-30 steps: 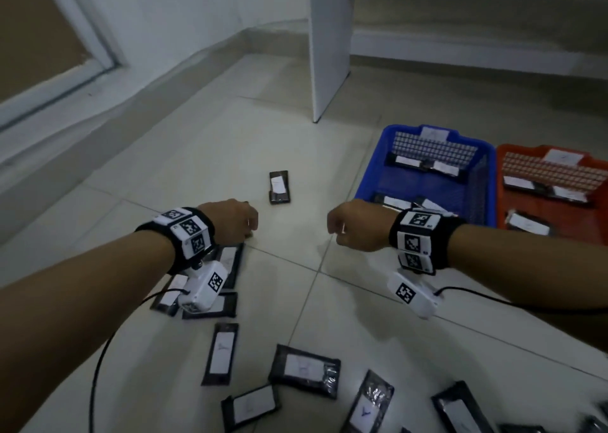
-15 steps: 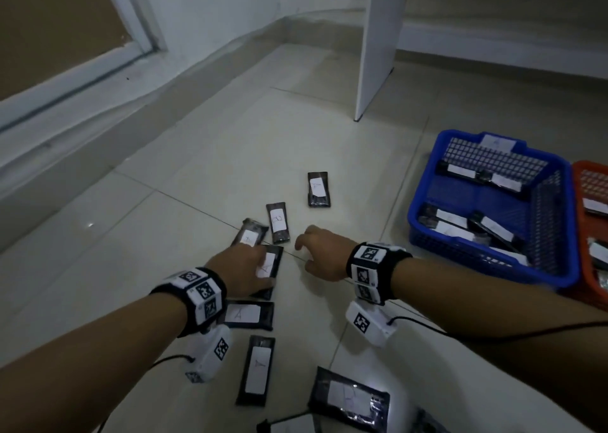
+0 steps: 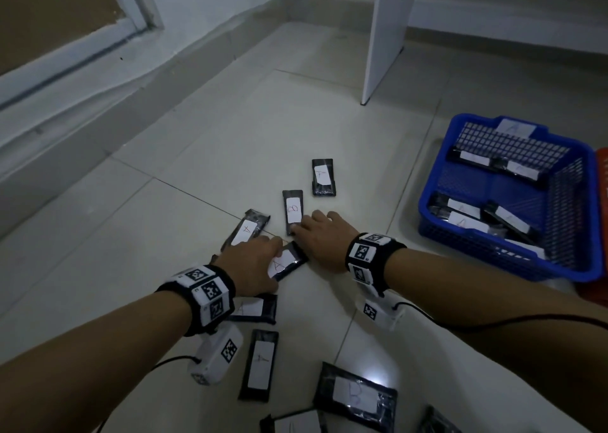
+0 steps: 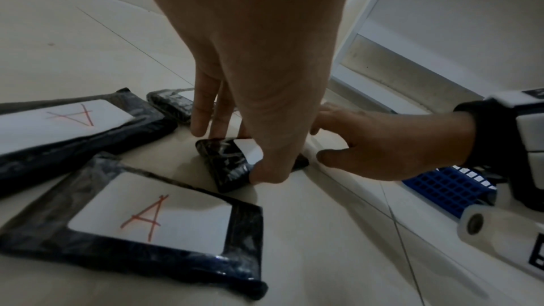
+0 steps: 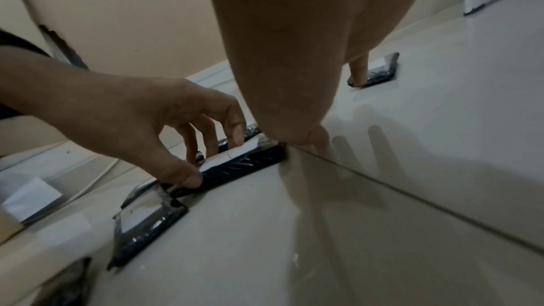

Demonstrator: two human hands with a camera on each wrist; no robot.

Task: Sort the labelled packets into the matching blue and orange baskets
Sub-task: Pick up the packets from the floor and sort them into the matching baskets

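Black packets with white labels lie on the tiled floor. My left hand (image 3: 263, 258) pinches an A packet (image 3: 288, 263) by its edges, thumb on the near side and fingers (image 4: 203, 125) on the far side. It still lies on the floor (image 5: 244, 162). My right hand (image 3: 307, 232) hovers just right of it with spread fingers and holds nothing. Its thumb (image 5: 309, 139) is at the near end of a B packet (image 3: 292, 210). The blue basket (image 3: 559, 264) stands to the right with several packets inside. Only a sliver of the orange basket (image 3: 603, 182) shows at the frame edge.
More A packets lie at the far middle (image 3: 324, 177), left of my hands (image 3: 246, 230) and under my left wrist (image 3: 261, 363). A larger B packet (image 3: 357, 394) lies near me. A white panel (image 3: 383, 34) stands beyond, and a wall runs along the left.
Both hands dropped from mid-air to the floor packets. My left hand took hold of the A packet, and my right hand moved left beside the B packet.
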